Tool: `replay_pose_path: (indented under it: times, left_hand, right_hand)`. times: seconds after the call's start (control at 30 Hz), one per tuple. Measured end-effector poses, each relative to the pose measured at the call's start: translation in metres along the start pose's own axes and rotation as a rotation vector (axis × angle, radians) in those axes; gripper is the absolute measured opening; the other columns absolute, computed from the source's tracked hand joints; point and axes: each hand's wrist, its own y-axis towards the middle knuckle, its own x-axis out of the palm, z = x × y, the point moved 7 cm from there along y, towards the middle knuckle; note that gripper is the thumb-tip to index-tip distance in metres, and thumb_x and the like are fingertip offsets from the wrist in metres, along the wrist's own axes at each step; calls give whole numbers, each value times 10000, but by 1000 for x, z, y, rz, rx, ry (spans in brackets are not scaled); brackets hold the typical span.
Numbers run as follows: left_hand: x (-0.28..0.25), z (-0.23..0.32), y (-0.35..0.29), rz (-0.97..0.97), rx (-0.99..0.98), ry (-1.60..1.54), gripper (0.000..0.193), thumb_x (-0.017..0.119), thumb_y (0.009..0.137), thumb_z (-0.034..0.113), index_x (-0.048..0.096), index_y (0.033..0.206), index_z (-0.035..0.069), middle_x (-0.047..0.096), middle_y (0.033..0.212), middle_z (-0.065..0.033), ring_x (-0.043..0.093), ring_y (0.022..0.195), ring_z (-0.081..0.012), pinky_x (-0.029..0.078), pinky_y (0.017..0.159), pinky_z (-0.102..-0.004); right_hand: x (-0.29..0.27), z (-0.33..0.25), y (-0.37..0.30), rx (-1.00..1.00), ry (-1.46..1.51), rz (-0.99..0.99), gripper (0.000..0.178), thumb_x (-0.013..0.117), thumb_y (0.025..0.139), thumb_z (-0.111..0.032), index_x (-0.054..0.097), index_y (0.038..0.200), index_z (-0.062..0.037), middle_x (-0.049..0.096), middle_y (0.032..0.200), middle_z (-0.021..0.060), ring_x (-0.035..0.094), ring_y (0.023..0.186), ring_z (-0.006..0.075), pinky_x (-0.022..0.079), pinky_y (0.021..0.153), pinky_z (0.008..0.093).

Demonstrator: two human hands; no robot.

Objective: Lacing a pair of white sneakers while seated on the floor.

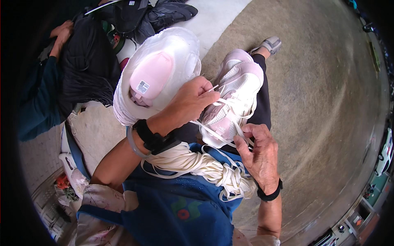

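Note:
A white and pink sneaker upper (pixel 242 78) rests across my right knee, its laces partly threaded. My left hand (pixel 191 100), at the upper's left side, pinches a white shoelace (pixel 212 87) near its tip between thumb and fingertips. Nearer to me on the right, my right hand (pixel 260 151) has its thumb and fingers closed on a loose length of the same lacing. Across my lap, over a blue apron (pixel 164 209), lies a bundle of cream shoelaces (pixel 205 166). Beyond my left forearm stands a nested stack of white uppers (pixel 182 45) with pink inside and a small label.
Black shoes (pixel 168 16) lie on a white surface at the far left. Beside me on the left sits another person in a dark green sleeve (pixel 43 98), hand (pixel 61 35) visible. Concrete floor (pixel 320 102) stretches to the right, with a white car (pixel 384 151) at the edge.

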Motion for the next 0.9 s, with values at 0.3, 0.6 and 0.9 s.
replay_pose_path:
  times: [0.3, 0.6, 0.9]
  left_hand:
    - [7, -13, 5, -75, 183, 122, 244, 660, 846, 179, 618, 997, -8, 584, 772, -19, 431, 502, -46, 337, 419, -214]
    - [3, 5, -2, -141, -15, 165, 244, 618, 834, 191, 639, 958, -18, 562, 686, -7, 452, 496, -60, 339, 416, -237]
    - [1, -10, 0, -219, -27, -413, 116, 546, 855, 138, 544, 874, 24, 460, 647, 15, 457, 467, -86, 423, 425, -240]
  right_hand:
    - [17, -25, 12, -24, -190, 83, 320, 736, 781, -115, 629, 1071, -33, 585, 825, 112, 610, 670, 257, 504, 617, 341]
    - [18, -16, 10, -4, -165, 114, 269, 700, 802, -112, 613, 1045, -33, 614, 930, 139, 644, 705, 323, 519, 607, 388]
    - [7, -13, -6, 70, -50, 147, 240, 684, 804, -63, 612, 1031, -30, 620, 964, 132, 642, 766, 305, 523, 646, 375]
